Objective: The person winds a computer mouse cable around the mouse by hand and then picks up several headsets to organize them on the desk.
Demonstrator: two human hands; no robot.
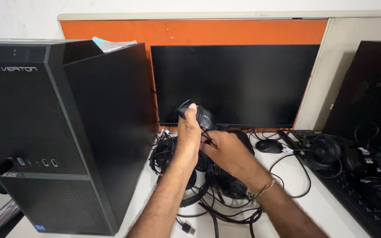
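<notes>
Nearest, a loose USB plug (188,228) lies on the white desk (327,207) among tangled black cables (225,211). Above the heap of black headsets (225,185), the left hand (188,134) lifts a black computer mouse (198,113), fingers clenched round it, its long axis tilting up and left. The right hand (225,152) sits just right of and below it, fingers pinching the mouse's thin cord (208,137), so both hands are on the same piece. Left stands a black tower computer (45,132); right, more headsets (331,152) rest on a black keyboard (362,198). Farther back, another mouse (268,146), a dark monitor (234,83) and an orange partition board (190,31).
</notes>
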